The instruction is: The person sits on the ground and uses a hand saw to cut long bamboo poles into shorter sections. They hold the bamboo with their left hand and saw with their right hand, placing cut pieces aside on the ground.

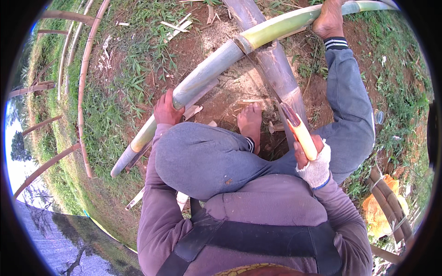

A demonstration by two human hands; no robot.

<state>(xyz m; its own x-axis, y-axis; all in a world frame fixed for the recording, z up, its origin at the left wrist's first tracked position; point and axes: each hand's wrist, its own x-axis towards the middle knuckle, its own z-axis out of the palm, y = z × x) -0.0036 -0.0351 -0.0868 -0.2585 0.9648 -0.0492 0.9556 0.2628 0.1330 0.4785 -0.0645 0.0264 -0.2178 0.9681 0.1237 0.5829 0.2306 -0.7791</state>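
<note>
- Head view: a long green bamboo culm (216,69) is laid slantwise across a grey, thicker bamboo trunk (276,73) on bare red soil (221,103) ringed with grass (124,87).
- The left hand (166,110) is pressed on the lower part of the culm, fingers curled over its top, so the pole is pinned rather than lifted.
- The right hand (313,158), wrapped in a white cloth or glove, is closed fully round the pale wooden handle (301,133) of a long-bladed knife (264,80); the dark blade runs up from the handle to the culm.
- The blade's far end is seen against a dark-rimmed break in the culm (243,44), where the grey-green part meets the brighter green part; whether the edge is seated in the wood cannot be told.
- A bare foot (251,122) rests on the soil among wood chips (244,102); the other foot (329,20) is set on the upper end of the culm, holding it down.
- The step in hand is judged to be cutting or trimming at that joint.
- Next, a firm steadying of the culm by hand and foot is called for, with the blade kept clear of the near foot.
- Thin bare poles (83,83) lie at the left.
</note>
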